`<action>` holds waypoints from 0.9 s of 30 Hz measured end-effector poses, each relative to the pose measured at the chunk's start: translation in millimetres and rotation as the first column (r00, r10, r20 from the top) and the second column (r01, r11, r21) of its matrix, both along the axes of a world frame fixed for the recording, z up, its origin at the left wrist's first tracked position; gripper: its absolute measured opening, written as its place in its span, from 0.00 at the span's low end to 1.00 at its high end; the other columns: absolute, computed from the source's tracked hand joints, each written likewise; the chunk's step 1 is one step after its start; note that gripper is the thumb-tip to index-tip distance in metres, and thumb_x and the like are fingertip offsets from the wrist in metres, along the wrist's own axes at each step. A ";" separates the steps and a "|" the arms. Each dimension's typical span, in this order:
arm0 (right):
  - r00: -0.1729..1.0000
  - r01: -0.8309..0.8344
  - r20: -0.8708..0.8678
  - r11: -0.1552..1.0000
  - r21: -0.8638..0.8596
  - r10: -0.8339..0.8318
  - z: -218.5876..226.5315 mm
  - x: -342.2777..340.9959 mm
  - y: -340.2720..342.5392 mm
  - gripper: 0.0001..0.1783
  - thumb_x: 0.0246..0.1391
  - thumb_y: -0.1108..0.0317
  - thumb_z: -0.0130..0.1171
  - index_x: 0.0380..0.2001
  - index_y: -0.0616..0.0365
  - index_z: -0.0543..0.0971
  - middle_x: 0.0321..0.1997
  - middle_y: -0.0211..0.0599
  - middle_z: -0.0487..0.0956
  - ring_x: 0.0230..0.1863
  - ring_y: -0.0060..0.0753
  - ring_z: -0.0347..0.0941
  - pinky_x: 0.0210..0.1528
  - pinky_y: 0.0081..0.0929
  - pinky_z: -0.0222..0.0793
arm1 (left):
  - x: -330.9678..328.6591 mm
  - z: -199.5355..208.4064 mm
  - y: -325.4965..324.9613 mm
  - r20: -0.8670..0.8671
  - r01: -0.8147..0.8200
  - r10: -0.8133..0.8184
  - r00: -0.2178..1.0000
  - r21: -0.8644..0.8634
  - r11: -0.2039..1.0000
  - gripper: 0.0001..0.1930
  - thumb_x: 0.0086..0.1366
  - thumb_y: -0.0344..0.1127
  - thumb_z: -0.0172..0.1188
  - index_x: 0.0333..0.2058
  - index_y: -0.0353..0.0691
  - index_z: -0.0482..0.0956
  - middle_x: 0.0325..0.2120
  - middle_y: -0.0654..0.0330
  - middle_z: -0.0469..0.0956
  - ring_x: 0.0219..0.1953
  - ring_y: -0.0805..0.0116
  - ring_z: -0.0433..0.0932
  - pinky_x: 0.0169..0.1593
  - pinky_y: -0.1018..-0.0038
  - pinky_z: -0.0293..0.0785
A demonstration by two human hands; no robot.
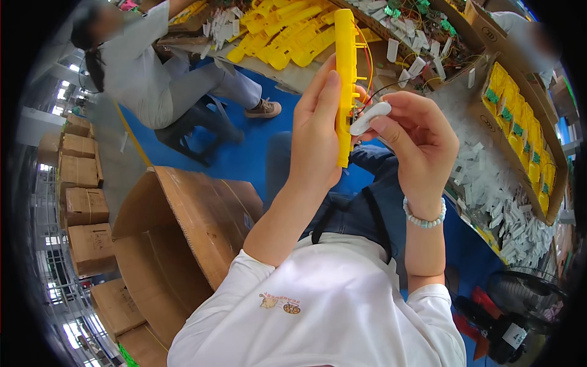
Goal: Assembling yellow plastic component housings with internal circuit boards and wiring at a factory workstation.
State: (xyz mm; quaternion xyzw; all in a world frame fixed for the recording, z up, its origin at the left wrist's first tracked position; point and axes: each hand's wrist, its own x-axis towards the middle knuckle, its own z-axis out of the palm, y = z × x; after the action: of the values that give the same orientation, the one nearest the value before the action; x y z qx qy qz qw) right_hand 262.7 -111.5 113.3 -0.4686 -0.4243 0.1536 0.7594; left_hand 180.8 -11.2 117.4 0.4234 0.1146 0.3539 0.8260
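Note:
My left hand (316,128) is closed round a long yellow plastic housing (346,73), held upright in front of me with its pegged inner side facing right. Thin red, yellow and black wires (369,61) run along that side. Between the thumb and fingers of my right hand (422,137) is a small white oblong plastic piece (370,118). Its lower end meets the housing's pegged side near the middle. Whether it is seated there or only touching, I cannot tell. A beaded bracelet sits on my right wrist.
More yellow housings (281,33) lie heaped on the far bench. White plastic pieces (504,205) are piled at the right, beside a carton of yellow parts (520,134). An open cardboard box (177,244) stands at my left, a black fan (520,306) lower right. A co-worker (147,79) sits far left.

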 end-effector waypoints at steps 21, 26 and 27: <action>0.993 0.014 -0.112 0.957 -0.290 -0.048 -17.0 27.3 33.0 0.08 0.50 0.79 0.61 0.35 0.69 0.76 0.28 0.33 0.77 0.28 0.19 0.74 0.30 0.16 0.74 | 29.3 -42.1 20.0 -0.131 -0.105 0.128 0.983 0.171 0.980 0.21 0.71 0.37 0.46 0.61 0.38 0.63 0.41 0.59 0.76 0.34 0.78 0.76 0.34 0.82 0.74; 0.974 -0.112 -0.223 0.947 -0.302 0.044 -12.2 32.9 30.9 0.08 0.51 0.78 0.61 0.35 0.68 0.76 0.29 0.32 0.77 0.29 0.19 0.74 0.27 0.16 0.74 | 26.8 -41.9 18.3 -0.099 -0.185 0.207 0.973 0.195 0.963 0.21 0.72 0.38 0.44 0.61 0.38 0.62 0.41 0.57 0.76 0.35 0.76 0.77 0.34 0.80 0.75; 0.963 -0.131 -0.266 0.947 -0.293 0.051 -12.1 32.7 29.8 0.07 0.51 0.78 0.61 0.34 0.68 0.75 0.30 0.33 0.77 0.29 0.19 0.74 0.27 0.16 0.74 | 26.5 -42.9 18.5 -0.098 -0.183 0.204 0.974 0.194 0.964 0.21 0.72 0.38 0.44 0.61 0.38 0.62 0.41 0.57 0.76 0.35 0.76 0.77 0.34 0.80 0.75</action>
State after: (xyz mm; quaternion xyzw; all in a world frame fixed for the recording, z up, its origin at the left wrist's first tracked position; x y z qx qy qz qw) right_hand 295.4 -81.7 101.2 -0.5374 -0.3154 0.3118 0.7173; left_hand 207.3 7.3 74.5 0.5046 0.1703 0.4167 0.7367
